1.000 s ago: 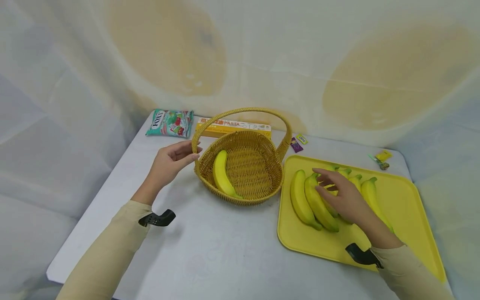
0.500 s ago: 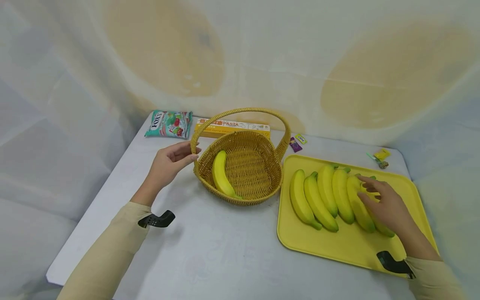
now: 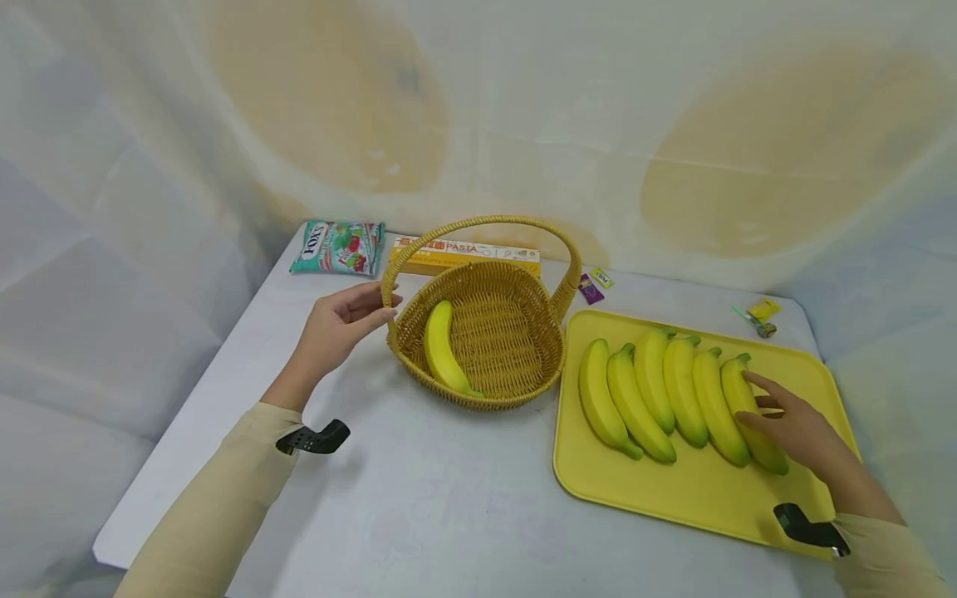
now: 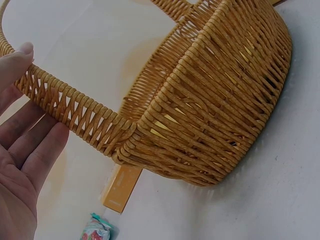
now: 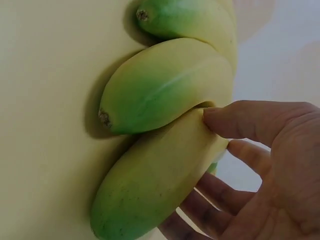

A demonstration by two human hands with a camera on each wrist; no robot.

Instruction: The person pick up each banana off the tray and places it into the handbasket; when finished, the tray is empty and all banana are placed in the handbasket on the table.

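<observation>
My left hand (image 3: 340,324) holds the woven basket (image 3: 516,365) by the left foot of its handle (image 3: 478,223). In the left wrist view the thumb (image 4: 17,57) lies on the handle (image 4: 75,112) and the fingers (image 4: 37,147) lie behind it. One banana (image 3: 441,345) lies in the basket. Several bananas (image 3: 650,390) lie side by side on the yellow tray (image 3: 673,494). My right hand (image 3: 792,423) grips the rightmost banana (image 3: 736,386). In the right wrist view the thumb (image 5: 225,120) presses its side (image 5: 155,185) and the fingers curl under it.
At the table's back lie a Fox's candy bag (image 3: 338,246), a pasta box (image 3: 467,252), small sachets (image 3: 594,284) and a small yellow wrapper (image 3: 761,314). The white table (image 3: 419,507) ends close at the front left. A draped sheet hangs behind.
My right hand has moved from the middle bananas rightwards and come to rest on the rightmost one. The left hand and the basket have not moved.
</observation>
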